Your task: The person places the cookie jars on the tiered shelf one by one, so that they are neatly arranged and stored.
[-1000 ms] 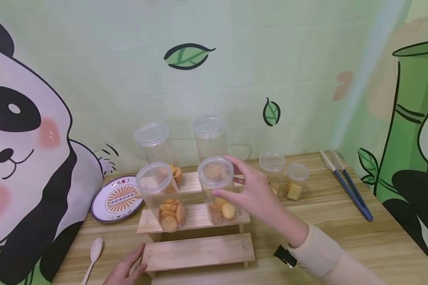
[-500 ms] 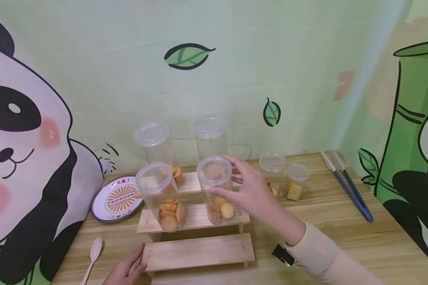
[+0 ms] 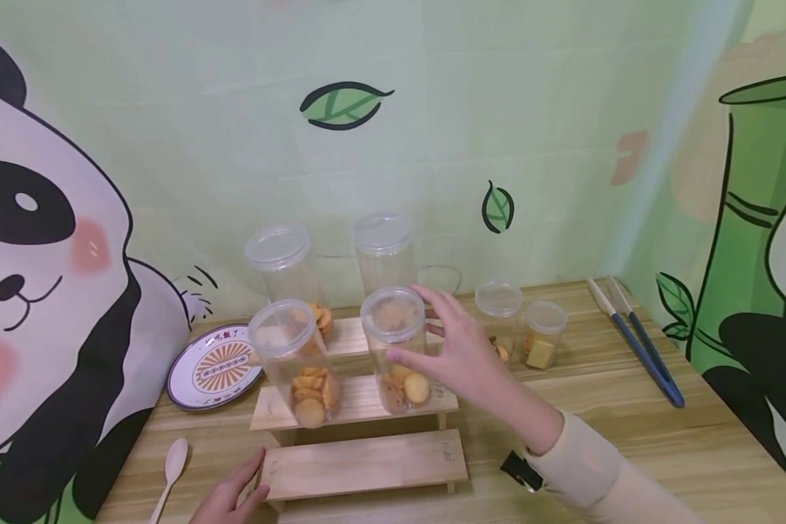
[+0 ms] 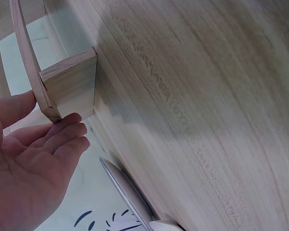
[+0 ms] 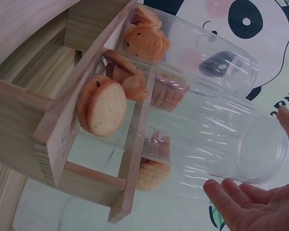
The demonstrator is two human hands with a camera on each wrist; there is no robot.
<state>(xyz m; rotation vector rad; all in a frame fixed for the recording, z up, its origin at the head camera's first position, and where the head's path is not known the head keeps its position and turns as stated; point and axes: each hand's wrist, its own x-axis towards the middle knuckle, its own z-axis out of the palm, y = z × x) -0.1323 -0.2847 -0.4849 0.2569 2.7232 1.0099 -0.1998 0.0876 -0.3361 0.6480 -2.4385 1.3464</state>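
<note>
My right hand [image 3: 461, 346] holds a tall clear jar of round cookies [image 3: 402, 367] just below its lid, thumb in front and fingers behind. The jar stands upright on the middle step of a stepped wooden stand [image 3: 367, 462]. Seen from the right wrist, the fingers [image 5: 226, 192] lie along the jar's side near the lid. My left hand [image 3: 232, 498] pinches the left end of the lowest step; in the left wrist view the thumb and fingertips sit on either side of its corner. A second cookie jar [image 3: 291, 371] stands left of the held one.
Two more tall jars [image 3: 385, 255] stand on the back step. Two small lidded jars [image 3: 542, 338] are right of the stand, and blue-handled tongs [image 3: 642, 349] lie farther right. A patterned plate [image 3: 217, 366] and a white spoon [image 3: 173, 466] lie at left. A panda-printed cloth [image 3: 432, 145] hangs behind.
The right hand and the held jar have shifted slightly left since a second ago. My left hand keeps its place on the stand.
</note>
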